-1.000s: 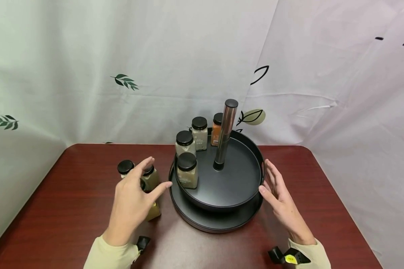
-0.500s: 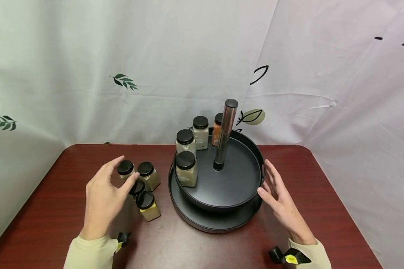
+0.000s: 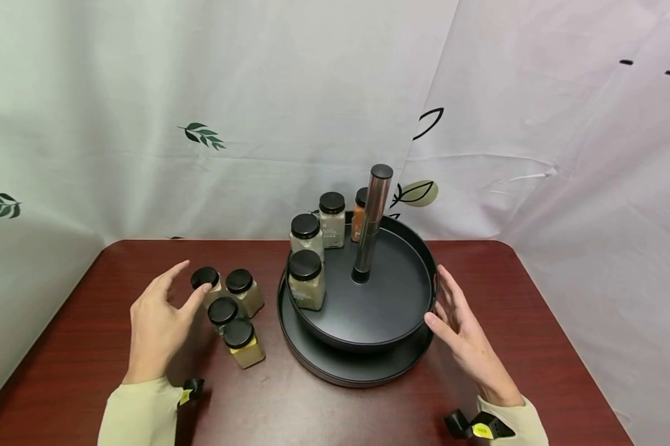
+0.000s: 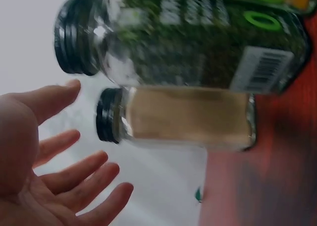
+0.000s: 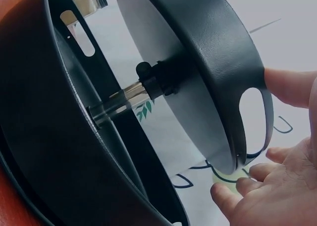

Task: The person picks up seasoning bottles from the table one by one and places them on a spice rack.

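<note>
My left hand (image 3: 159,328) is spread just left of a group of spice jars with black lids, thumb and fingers apart and holding nothing. The thumb overlaps the jar of beige powder (image 3: 213,296) in the head view. In the left wrist view, a green herb jar (image 4: 198,42) and the beige powder jar (image 4: 185,116) stand beyond the fingertips. Also in the group are a yellow-labelled jar (image 3: 248,354) and another pale jar (image 3: 251,300). My right hand (image 3: 471,344) touches the rim of the black two-tier rack's upper tray (image 3: 391,310) with its thumb, fingers loosely extended beside the handle cutout.
Along the upper tray's left side stand two pale jars (image 3: 307,292), a whitish jar (image 3: 332,230) and an orange one (image 3: 357,224). A metal post (image 3: 371,229) rises from the middle. Below lies the wider lower tray (image 3: 357,373), on a reddish-brown table (image 3: 541,371).
My left hand has moved left, away from the rack, past the loose jars to their left side. My right hand has stayed at the upper tray's rim.
</note>
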{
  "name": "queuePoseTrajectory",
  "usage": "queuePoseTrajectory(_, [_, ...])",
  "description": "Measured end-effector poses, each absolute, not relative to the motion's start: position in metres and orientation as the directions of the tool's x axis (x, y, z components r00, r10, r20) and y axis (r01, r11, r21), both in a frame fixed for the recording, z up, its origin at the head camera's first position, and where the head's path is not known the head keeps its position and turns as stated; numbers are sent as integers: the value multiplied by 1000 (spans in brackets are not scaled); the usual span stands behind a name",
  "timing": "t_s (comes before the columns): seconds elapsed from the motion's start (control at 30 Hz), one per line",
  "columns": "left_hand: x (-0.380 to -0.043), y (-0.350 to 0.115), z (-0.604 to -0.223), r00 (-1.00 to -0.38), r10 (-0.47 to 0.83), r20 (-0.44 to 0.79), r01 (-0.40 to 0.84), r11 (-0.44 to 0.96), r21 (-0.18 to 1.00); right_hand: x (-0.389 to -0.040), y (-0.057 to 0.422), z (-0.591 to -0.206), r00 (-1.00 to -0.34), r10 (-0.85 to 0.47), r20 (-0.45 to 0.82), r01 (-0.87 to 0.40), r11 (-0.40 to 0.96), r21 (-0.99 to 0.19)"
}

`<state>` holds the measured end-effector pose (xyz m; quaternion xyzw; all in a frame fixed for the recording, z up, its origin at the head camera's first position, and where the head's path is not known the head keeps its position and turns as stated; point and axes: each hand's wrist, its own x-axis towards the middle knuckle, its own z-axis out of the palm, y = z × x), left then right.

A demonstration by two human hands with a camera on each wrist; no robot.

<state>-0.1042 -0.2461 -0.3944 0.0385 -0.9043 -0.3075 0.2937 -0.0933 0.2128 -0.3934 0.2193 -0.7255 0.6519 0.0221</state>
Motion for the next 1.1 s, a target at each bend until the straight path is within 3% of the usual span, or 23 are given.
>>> queuePoseTrajectory(0.53, [-108, -266, -414, -949, -142, 283, 80, 756, 649, -92, 213, -396, -917, -281, 284, -325, 114, -939])
queuePoseTrajectory(1.1, [-115, -263, -433, -962, -158, 224, 31, 750, 660, -91, 214, -399, -913, -223, 342, -392, 248, -886])
